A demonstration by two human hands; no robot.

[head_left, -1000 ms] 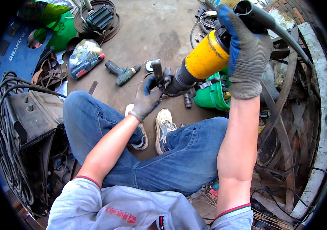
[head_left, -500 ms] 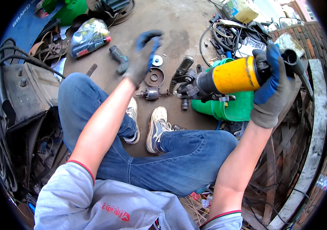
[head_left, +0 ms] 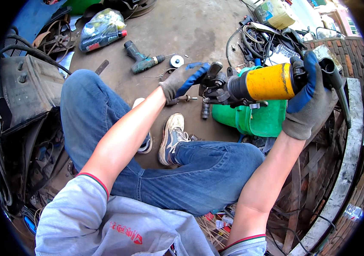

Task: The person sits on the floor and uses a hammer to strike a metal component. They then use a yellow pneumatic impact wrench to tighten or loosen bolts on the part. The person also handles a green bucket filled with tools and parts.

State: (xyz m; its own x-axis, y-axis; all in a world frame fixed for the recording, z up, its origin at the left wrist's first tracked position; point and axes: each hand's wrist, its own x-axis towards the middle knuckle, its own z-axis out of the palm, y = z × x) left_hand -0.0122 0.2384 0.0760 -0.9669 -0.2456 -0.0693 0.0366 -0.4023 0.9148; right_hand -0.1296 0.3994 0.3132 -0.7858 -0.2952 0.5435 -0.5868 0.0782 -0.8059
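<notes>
While the person sat on the concrete floor (head_left: pixel 182 38) with legs crossed, the right hand (head_left: pixel 308 100) was wrapped in a full fist round the rear handle of a yellow-bodied power tool (head_left: pixel 267 82), fingers curled tight together in a grey and blue glove. That grip carried the tool's weight clear of the lap, level and pointing left, so the working end faced the other hand. The left hand (head_left: pixel 183 79), gloved the same way, was at the tool's black metal head (head_left: pixel 216 85); its fingers looked bent and close together round the head's far left part, though whether they pinched a small piece there I could not tell. Holding the body steady on the right seemingly left the left hand free to work at the head.

A green plastic container (head_left: pixel 259 119) stood just beyond the right knee, directly below the tool. Farther off on the floor lay a dark green cordless drill (head_left: pixel 141 59), a small round metal disc (head_left: pixel 176 61) near it, and a short shafted part (head_left: pixel 182 99) just under the left wrist, all within arm's reach. A wrapped bottle (head_left: pixel 101 30) lay far left, and a tangle of black cables (head_left: pixel 259 38) sat far right.
</notes>
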